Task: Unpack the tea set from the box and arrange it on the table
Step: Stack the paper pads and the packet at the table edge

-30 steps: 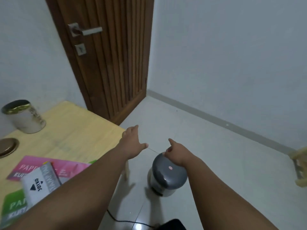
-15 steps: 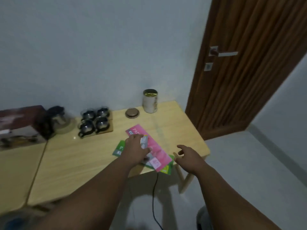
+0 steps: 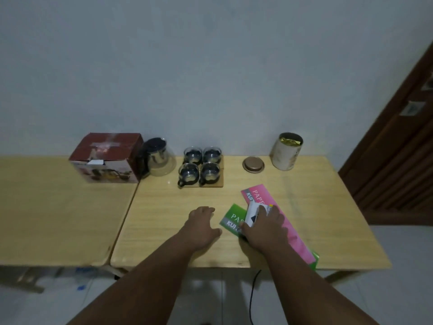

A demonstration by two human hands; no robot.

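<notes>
The red tea set box (image 3: 106,158) stands closed at the back of the left table. Beside it sits a glass teapot (image 3: 159,158) with a dark lid. Several glass cups (image 3: 201,167) in dark holders stand on a small wooden tray (image 3: 221,181). My left hand (image 3: 202,225) lies flat on the bare wood, fingers apart, holding nothing. My right hand (image 3: 266,227) grips a small white box (image 3: 252,215) that lies on a pink packet (image 3: 281,219) and a green packet (image 3: 232,218).
A white tin (image 3: 285,152) with gold foil in its open top stands at the back right, its bronze lid (image 3: 253,164) lying beside it. Two light wooden tables (image 3: 164,207) meet at a seam. A brown door (image 3: 398,160) is on the right. A black cable (image 3: 253,289) hangs below the table edge.
The view swung from the floor and door back to the tables. My left hand left the white box for bare wood, and my right hand came down onto the box.
</notes>
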